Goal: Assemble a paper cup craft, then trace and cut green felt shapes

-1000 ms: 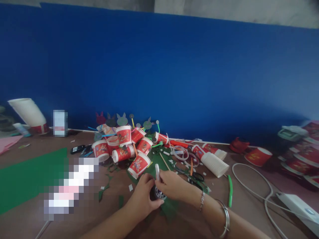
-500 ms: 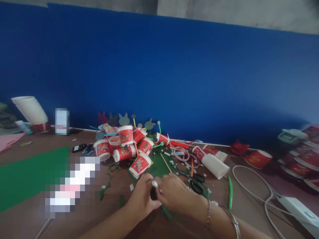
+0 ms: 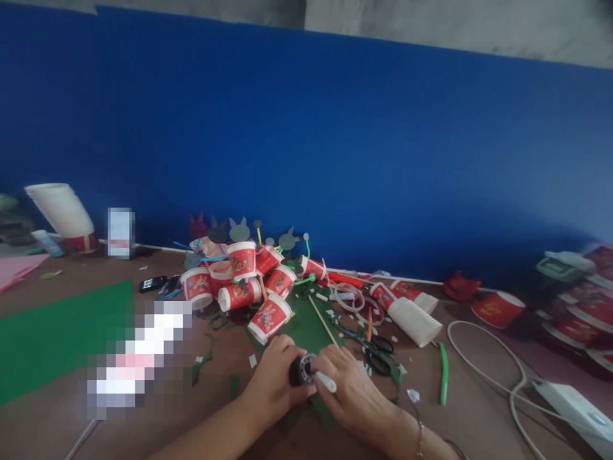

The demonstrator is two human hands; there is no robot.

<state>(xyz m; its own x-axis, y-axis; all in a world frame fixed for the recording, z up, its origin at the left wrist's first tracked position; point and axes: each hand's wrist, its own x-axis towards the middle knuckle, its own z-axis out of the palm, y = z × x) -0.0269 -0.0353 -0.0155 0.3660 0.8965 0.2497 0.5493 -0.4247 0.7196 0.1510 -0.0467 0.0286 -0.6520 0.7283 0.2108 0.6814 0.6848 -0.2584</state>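
While curled hands [image 3: 275,378] [image 3: 352,391] grip a dark cylinder [image 3: 295,372] and white pen [image 3: 326,382], blue wall [image 3: 335,140] backs brown table [image 3: 182,396]

On my feed, a blue wall panel [image 3: 335,140] spans the upper frame, grey concrete [image 3: 431,29] above it. Far left, I log a leaning stack of white cups [image 3: 60,207] and, below, pink sheets [image 3: 18,271]. Left of centre: small black fob [image 3: 153,283]. Lower right: white box [image 3: 572,406] with a blue spot; pale cable [image 3: 511,402] looping beside it.
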